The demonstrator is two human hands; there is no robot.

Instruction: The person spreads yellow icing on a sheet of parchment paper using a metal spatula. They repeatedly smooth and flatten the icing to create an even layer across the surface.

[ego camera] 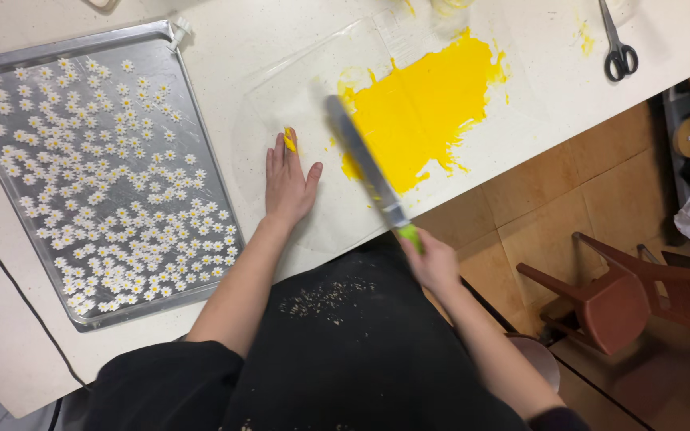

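Head view: nearest me, my right hand (433, 259) has its grip closed around the green handle of a long palette knife (367, 166), whose blade slants up and away, blurred, over the edge of the yellow paste (425, 108). My left hand (287, 185) lies flat and open on the clear plastic sheet (297, 96), holding nothing, with a dab of yellow on one fingertip. The paste is spread across that sheet on the white desk (664, 56). To the left sits a metal tray (209, 172) scattered with small white daisy shapes (105, 172). Farthest off, scissors (618, 44) lie on the desk.
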